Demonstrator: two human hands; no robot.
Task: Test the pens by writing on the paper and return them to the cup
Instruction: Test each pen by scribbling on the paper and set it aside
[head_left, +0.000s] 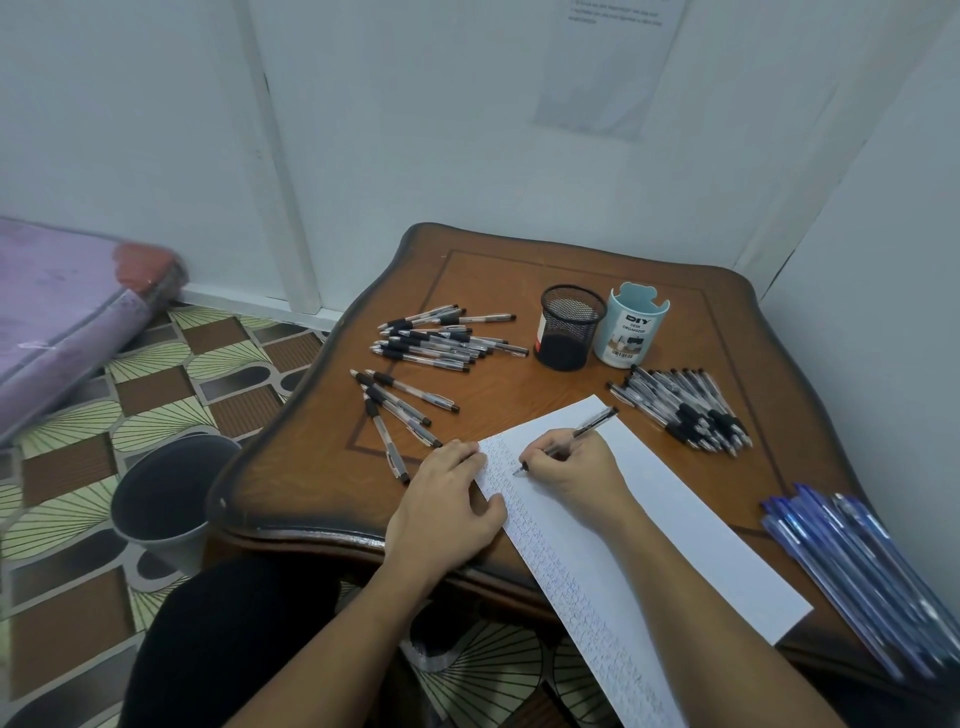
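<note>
Here, seated at a brown wooden desk (322, 467) set into a white-walled corner. Right hand (571, 470) curled shut around a black-gripped pen (576, 435), tip pressed to the paper (675, 525), barrel slanting up and away toward the far right. Left hand (447, 499) lying flat, fingers loosely spread and gripping nothing, pinning the sheet's left edge. Paper laid diagonally across the near half of the desk, near end overhanging the front edge; left margin filled with rows of small pen marks, right portion blank.

Behind the paper, two cups side by side: a black mesh cup (570, 327) and, touching or just beside it on the right, a pale blue cup (635, 327) with a "DIY" label. No pens visible in either.

Left of the mesh cup, a loose pile of clear pens (441, 338) with black grips; nearer, a few more pens (400, 415) fanned out, just beyond the left hand. Right of the paper, near the blue cup, another heap of black-gripped pens (685, 410). At the desk's near right corner, a bundle of blue pens (857, 566), well apart from the rest.

On the patterned floor, left of the desk, a grey bin (166, 499); further left, a purple mattress (62, 322).
</note>
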